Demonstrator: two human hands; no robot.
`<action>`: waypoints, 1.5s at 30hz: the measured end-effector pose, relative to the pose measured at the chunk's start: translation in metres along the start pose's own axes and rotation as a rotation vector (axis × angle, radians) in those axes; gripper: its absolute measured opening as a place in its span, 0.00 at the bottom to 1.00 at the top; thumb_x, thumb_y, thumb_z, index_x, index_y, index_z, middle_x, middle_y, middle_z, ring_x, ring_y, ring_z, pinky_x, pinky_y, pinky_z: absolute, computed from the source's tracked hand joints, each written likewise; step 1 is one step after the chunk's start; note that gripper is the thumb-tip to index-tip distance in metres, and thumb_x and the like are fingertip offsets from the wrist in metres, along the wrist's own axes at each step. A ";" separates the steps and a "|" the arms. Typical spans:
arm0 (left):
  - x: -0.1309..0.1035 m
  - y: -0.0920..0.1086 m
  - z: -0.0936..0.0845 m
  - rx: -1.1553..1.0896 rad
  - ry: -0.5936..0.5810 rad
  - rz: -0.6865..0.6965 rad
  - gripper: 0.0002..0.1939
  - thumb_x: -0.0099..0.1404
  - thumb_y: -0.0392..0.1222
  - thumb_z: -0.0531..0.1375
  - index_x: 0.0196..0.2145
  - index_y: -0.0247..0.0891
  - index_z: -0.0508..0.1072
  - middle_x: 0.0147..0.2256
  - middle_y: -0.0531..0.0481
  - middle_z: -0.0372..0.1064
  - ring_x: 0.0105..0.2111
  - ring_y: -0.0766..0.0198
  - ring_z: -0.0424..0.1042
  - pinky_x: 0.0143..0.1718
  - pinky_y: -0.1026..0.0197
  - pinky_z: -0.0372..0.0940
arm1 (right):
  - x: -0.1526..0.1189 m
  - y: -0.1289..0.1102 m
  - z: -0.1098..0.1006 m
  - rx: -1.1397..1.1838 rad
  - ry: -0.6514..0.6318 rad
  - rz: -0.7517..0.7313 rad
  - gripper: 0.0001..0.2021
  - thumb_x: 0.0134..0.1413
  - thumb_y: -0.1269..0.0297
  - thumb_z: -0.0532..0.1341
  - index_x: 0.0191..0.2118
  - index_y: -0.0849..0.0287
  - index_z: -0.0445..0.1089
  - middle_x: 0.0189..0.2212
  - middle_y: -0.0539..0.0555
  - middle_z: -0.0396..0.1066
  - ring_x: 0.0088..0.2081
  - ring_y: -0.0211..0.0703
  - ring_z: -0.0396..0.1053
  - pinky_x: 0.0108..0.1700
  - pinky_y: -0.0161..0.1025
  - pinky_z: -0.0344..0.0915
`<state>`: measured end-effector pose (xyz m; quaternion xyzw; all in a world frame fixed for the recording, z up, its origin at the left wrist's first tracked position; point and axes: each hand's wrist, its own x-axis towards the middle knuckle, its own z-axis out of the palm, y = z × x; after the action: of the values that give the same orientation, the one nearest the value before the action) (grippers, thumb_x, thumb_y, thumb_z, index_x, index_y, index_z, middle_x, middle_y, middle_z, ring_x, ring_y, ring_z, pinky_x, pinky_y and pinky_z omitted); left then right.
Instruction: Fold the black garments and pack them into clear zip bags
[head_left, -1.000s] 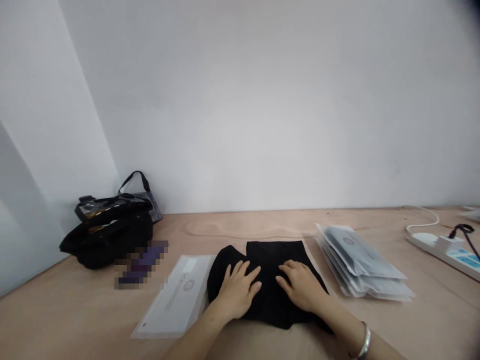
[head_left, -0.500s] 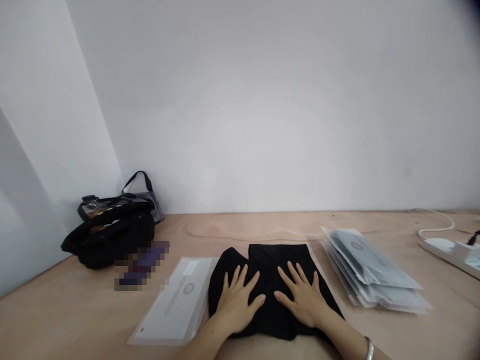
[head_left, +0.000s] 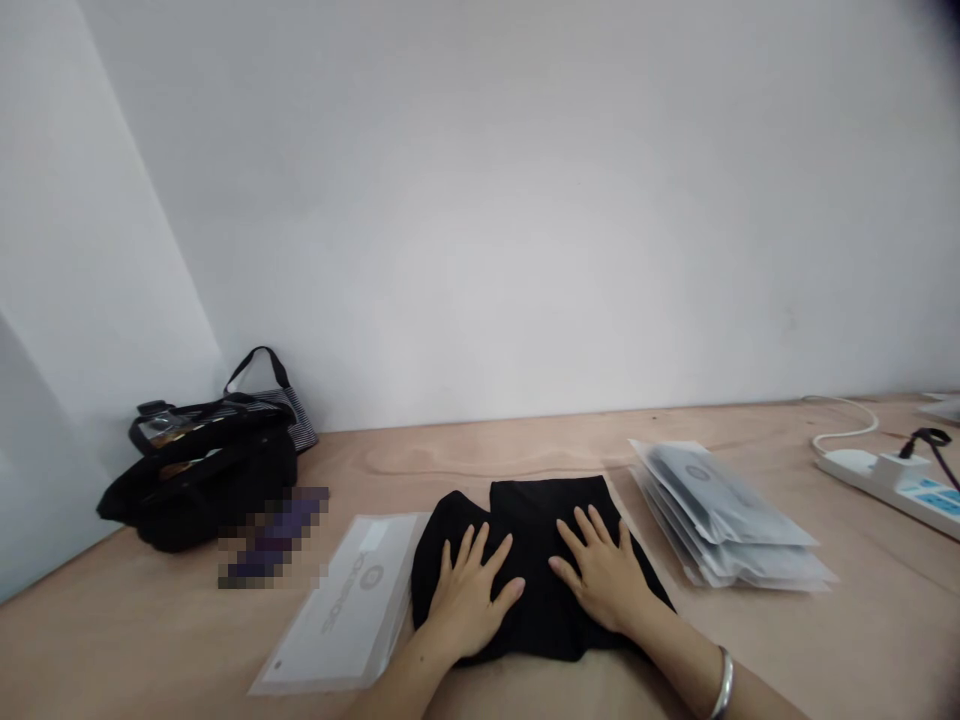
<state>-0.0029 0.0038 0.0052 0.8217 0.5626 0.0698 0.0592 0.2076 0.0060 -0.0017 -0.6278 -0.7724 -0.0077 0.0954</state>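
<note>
A piece of black clothing (head_left: pixel 536 560), perhaps shorts, lies spread on the wooden table in front of me. My left hand (head_left: pixel 472 595) rests flat on its left part, fingers spread. On the right part lies my right hand (head_left: pixel 604 570), also flat with fingers apart. Neither hand grips the cloth. A frosted plastic bag (head_left: pixel 337 610) with grey printing lies beside the clothing on the left, its right edge close to the cloth. To the right is a stack of several frosted bags (head_left: pixel 735 520) with dark contents showing through.
A black bag (head_left: pixel 217 490) with its top gaping stands at the left, and a striped bag (head_left: pixel 300 415) leans behind it. A blurred purple item (head_left: pixel 277 540) lies nearby. At the right is a white power strip (head_left: pixel 892 480) with a cable. A wall rises behind the table (head_left: pixel 465 450).
The view has shifted slightly, showing more of the power strip at the right. My right hand has slid a little up the cloth; both hands stay flat on it.
</note>
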 end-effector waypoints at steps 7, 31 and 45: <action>0.001 0.000 0.000 -0.010 -0.004 0.006 0.31 0.62 0.64 0.40 0.59 0.50 0.48 0.61 0.45 0.39 0.60 0.48 0.34 0.55 0.37 0.34 | 0.026 0.049 -0.036 -0.357 0.229 0.402 0.21 0.53 0.71 0.48 0.54 0.57 0.59 0.57 0.66 0.52 0.56 0.70 0.45 0.48 0.71 0.34; 0.007 0.000 0.004 -0.380 0.239 -0.130 0.28 0.66 0.53 0.40 0.60 0.39 0.48 0.61 0.46 0.42 0.60 0.56 0.39 0.58 0.46 0.41 | 0.042 0.027 -0.045 0.198 0.443 -0.300 0.26 0.43 0.83 0.44 0.50 0.61 0.59 0.42 0.58 0.60 0.45 0.44 0.59 0.48 0.41 0.57; -0.010 0.010 -0.028 -0.160 0.284 0.247 0.22 0.62 0.53 0.50 0.52 0.46 0.63 0.55 0.49 0.56 0.56 0.54 0.53 0.57 0.47 0.43 | 0.032 -0.001 -0.007 0.474 0.023 -0.506 0.19 0.50 0.69 0.51 0.50 0.60 0.57 0.56 0.59 0.52 0.58 0.43 0.47 0.56 0.43 0.48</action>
<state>-0.0024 -0.0089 0.0341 0.8590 0.4528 0.2361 0.0352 0.2015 0.0357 0.0100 -0.3766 -0.8829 0.1413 0.2423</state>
